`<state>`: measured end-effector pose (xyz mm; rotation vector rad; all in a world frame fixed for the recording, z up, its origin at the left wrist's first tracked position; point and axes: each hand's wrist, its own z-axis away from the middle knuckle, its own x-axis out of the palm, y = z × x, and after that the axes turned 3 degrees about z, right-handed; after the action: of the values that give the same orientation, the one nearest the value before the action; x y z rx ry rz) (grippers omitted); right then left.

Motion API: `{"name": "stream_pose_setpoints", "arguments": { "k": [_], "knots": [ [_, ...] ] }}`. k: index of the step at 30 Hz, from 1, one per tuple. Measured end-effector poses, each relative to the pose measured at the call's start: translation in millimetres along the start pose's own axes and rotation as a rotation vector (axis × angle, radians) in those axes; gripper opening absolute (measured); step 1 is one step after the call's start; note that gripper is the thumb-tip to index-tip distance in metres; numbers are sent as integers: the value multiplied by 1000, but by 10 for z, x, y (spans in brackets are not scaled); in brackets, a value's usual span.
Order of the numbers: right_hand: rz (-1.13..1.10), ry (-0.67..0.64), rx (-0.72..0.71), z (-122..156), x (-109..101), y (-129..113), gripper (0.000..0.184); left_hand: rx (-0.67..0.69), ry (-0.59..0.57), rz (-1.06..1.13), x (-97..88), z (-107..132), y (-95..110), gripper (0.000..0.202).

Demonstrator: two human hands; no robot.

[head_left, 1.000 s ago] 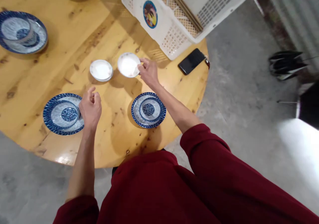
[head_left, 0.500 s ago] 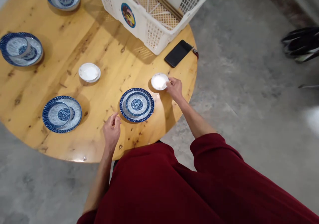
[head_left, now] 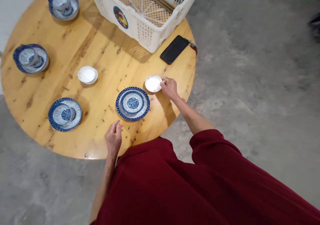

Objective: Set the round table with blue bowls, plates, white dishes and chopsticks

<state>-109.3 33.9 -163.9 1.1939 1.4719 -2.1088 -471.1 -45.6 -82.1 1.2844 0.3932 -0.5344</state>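
My right hand (head_left: 170,87) grips the right rim of a small white saucer (head_left: 153,83) between thumb and fingers, at the right part of the round table. Just left of and below the saucer lies a blue-and-white patterned plate (head_left: 132,103), with what looks like a smaller patterned dish on it. My left hand (head_left: 114,136) rests low beside this plate, apart from it, its fingers loosely bent and slightly apart with nothing in them. Farther left is a short stack of white saucers (head_left: 87,74).
Three blue-and-white settings with bowls stand at left: a near one (head_left: 65,114), a middle one (head_left: 31,58) and a far one (head_left: 63,4). A white plastic crate (head_left: 143,34) occupies the back. A black phone (head_left: 174,49) lies near the right edge of the wooden table (head_left: 100,108).
The view has shifted, so the table shows more on its left side. My right hand keeps hold of the white saucer beside the plate. My left hand sits slightly farther from the plate.
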Motion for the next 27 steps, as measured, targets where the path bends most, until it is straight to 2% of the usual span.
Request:
{"name": "stream_pose_setpoints", "arguments": {
  "k": [9, 27],
  "knots": [
    [9, 21, 5, 37, 18, 37, 44, 9, -26, 18, 56, 15, -19, 39],
    [162, -2, 57, 82, -79, -86, 45, 1, -56, 16, 49, -40, -191, 35]
  ]
}}
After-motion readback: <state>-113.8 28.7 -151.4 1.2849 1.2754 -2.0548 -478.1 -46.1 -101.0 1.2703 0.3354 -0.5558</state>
